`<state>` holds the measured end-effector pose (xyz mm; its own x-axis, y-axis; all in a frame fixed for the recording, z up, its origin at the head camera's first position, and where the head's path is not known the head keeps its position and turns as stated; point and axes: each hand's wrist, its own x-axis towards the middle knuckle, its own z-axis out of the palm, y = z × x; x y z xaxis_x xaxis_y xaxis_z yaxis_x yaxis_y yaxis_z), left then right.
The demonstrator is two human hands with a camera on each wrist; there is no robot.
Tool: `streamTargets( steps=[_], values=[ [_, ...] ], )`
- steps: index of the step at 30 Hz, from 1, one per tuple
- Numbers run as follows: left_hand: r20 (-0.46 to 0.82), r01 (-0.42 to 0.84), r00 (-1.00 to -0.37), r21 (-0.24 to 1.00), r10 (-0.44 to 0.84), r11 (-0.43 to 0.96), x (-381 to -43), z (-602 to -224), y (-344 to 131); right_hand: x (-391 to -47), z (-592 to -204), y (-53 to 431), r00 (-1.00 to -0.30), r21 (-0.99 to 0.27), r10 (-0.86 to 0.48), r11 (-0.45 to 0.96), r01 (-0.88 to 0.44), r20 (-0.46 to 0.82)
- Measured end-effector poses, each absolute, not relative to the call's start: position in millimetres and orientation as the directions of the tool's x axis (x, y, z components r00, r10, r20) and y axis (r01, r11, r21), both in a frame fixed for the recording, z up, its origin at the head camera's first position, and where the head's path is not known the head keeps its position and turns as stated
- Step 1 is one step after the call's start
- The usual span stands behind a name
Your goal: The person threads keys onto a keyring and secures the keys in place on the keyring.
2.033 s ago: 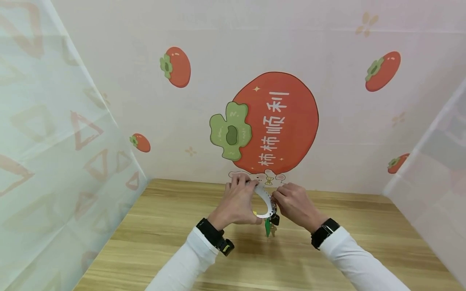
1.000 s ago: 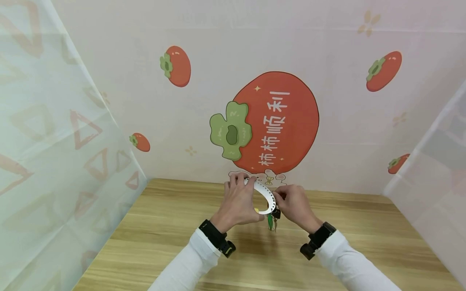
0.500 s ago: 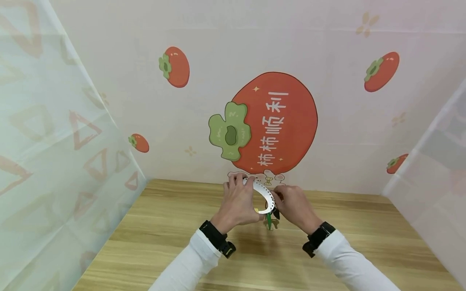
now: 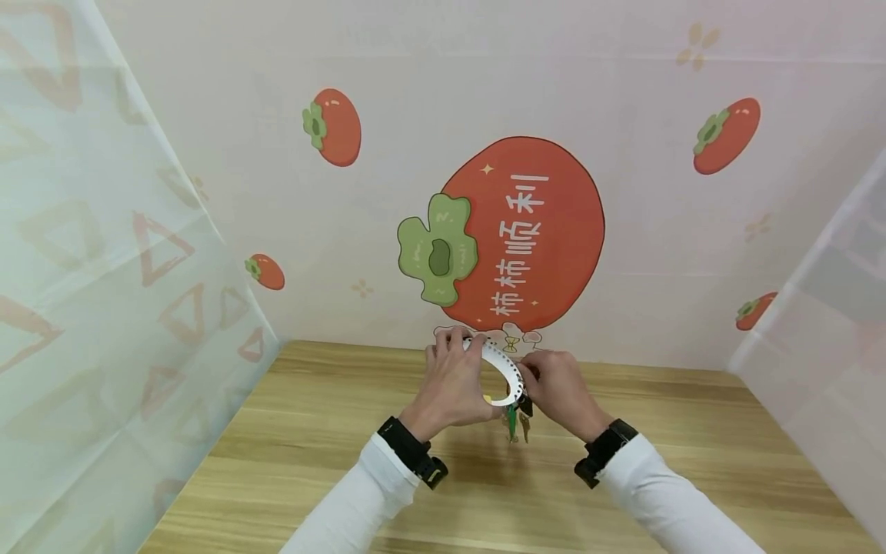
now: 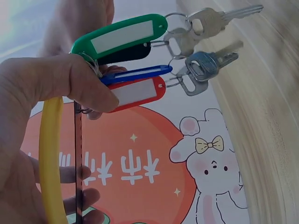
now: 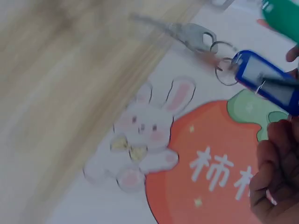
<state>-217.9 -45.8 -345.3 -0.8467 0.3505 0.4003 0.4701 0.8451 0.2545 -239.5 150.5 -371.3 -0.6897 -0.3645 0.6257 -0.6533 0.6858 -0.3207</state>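
Note:
My left hand [image 4: 451, 385] holds a flat white ring [image 4: 511, 373] with small holes along its rim, upright above the table, thumb below and fingers over the top. A yellow strip [image 5: 50, 158] shows along it in the left wrist view. Key tags hang at the rim's lower right: green [image 5: 81, 45], black [image 5: 126, 55], blue [image 5: 163, 69] and red [image 5: 160, 95], with metal keys [image 5: 205, 23] on small split rings. The right hand [image 4: 562, 392] pinches at the rim beside the tags with curled fingers; which tag it holds, I cannot tell.
Below the hands lies a wood-grain table [image 4: 332, 462]. A pale back wall [image 4: 208, 77] with printed persimmons stands close behind them. Side panels, one on the left [image 4: 104, 308] and one on the right [image 4: 831, 308], close in the space.
The ring has tilted and risen slightly, and the right wrist has turned, bringing its wrist camera into sight. The hanging tags and keys have swung; both hands stay at the ring.

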Motion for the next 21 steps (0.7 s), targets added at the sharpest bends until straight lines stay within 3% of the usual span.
streamTargets(
  steps=[5,7,9,13,16,19,21],
  values=[
    [0.357,0.474,-0.857,0.260,0.373,0.841,-218.5,-343.0,-48.3,-244.4,-371.4,156.6,-0.472,0.006,-0.541,0.662,-0.750,0.696],
    [0.342,0.474,-0.860,0.261,0.378,0.841,-218.4,-342.6,-49.0,-244.6,-371.6,158.2,-0.451,0.048,-0.566,0.658,-0.752,0.690],
    [0.333,0.475,-0.862,0.269,0.381,0.838,-218.4,-342.8,-49.4,-243.1,-371.2,158.1,-0.504,-0.010,-0.541,0.675,-0.738,0.674],
    [0.335,0.475,-0.863,0.285,0.377,0.833,-217.9,-344.3,-49.9,-238.6,-372.5,156.4,-0.697,-0.303,-0.401,0.691,-0.656,0.595],
    [0.342,0.473,-0.863,0.289,0.371,0.832,-218.0,-345.5,-50.1,-236.2,-374.0,156.2,-0.788,-0.484,-0.320,0.649,-0.586,0.525],
    [0.331,0.470,-0.867,0.295,0.372,0.832,-218.2,-346.5,-50.3,-235.4,-374.9,157.0,-0.797,-0.521,-0.305,0.626,-0.580,0.521],
    [0.318,0.473,-0.869,0.305,0.379,0.827,-218.6,-346.3,-50.4,-237.2,-375.7,157.8,-0.737,-0.432,-0.342,0.638,-0.638,0.583]
  ],
)
